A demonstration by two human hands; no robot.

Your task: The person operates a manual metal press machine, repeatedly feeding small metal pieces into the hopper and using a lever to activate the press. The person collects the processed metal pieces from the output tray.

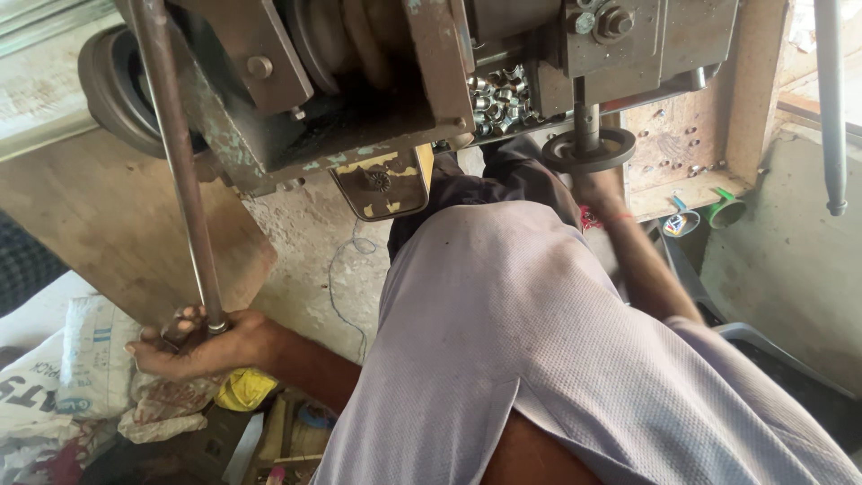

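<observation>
Down at about eight o'clock, the left hand is clenched around the bottom end of a long steel lever rod, fingers wrapped fully about it with the thumb side toward the machine. The rod's long axis runs steeply, from the hand up toward eleven o'clock, where it passes in front of the worn metal press machine; its lower end points down at the sacks lying beside the hand.

To work this lever well, I judge the grip should sit low on the rod (best leverage there), and the pull should follow the rod's swing rather than twist it.

Moving right, a heap of small shiny metal rings sits in the machine's tray at twelve o'clock. Toward two o'clock the right hand reaches under a dark round wheel; I cannot tell whether its fingers are closed, since the wheel and the knee hide them.
</observation>
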